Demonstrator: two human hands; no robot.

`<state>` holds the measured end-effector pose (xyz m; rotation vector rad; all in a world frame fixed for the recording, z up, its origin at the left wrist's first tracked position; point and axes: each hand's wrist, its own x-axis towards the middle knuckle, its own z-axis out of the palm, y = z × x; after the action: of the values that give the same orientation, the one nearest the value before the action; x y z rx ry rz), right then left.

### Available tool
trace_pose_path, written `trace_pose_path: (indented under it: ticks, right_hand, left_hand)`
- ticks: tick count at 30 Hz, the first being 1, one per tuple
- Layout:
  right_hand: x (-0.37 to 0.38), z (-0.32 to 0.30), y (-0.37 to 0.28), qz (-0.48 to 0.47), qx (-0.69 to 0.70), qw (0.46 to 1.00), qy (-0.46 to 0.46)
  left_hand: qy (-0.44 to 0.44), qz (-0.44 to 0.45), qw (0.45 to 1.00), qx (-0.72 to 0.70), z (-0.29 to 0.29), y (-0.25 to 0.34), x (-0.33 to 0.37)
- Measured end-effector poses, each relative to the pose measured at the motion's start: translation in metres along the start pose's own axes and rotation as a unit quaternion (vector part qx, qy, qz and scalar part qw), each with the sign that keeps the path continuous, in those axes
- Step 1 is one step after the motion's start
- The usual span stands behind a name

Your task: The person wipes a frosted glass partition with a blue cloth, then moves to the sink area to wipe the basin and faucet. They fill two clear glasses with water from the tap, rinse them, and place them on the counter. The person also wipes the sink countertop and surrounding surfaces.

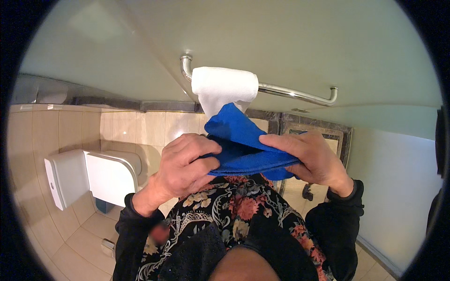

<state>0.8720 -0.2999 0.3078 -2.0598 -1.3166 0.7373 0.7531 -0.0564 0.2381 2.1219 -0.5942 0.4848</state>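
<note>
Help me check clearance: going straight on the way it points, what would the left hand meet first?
The blue cloth, which the left hand grips at its edge; beyond that, probably the right hand, though depth is unclear.

I hold a blue cloth (255,161) in front of my tummy. My left hand (187,161) pinches one side and my right hand (311,154) pinches the other. The cloth is folded, with a dark gap in the middle. Past it, a white towel (224,83) hangs over a shiny bar (300,96) on the wall (290,42). A white toilet (112,175) is on my left. I wear a flowery top (243,210) and black sleeves (335,229).
</note>
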Motion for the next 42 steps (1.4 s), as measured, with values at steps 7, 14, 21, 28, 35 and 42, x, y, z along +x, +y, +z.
trace_pose_path:
  ticks: [7,14,21,28,35,42]
  right_hand:
    - [0.006,0.006,0.0,-0.032,0.015,0.999,0.015]
    - [0.006,0.002,-0.004,-0.042,0.007,0.998,0.052]
    - [0.01,0.008,-0.007,-0.05,0.002,0.998,0.046]
    - [0.011,0.009,-0.008,-0.062,-0.016,0.997,0.032]
    - [0.007,0.009,-0.005,-0.084,-0.009,0.996,0.032]
    - [0.003,0.007,-0.007,-0.089,0.003,0.996,0.017]
  left_hand:
    - [-0.031,-0.059,0.997,-0.044,0.012,-0.002,-0.007]
    - [-0.095,-0.099,0.987,-0.085,0.028,0.02,-0.016]
    - [-0.004,-0.215,0.964,-0.158,0.053,0.011,-0.02]
    - [0.06,-0.228,0.968,-0.087,0.066,-0.004,-0.017]
    - [0.105,-0.203,0.972,-0.052,0.054,-0.005,-0.007]
    - [0.099,-0.113,0.989,-0.003,0.047,-0.011,0.002]
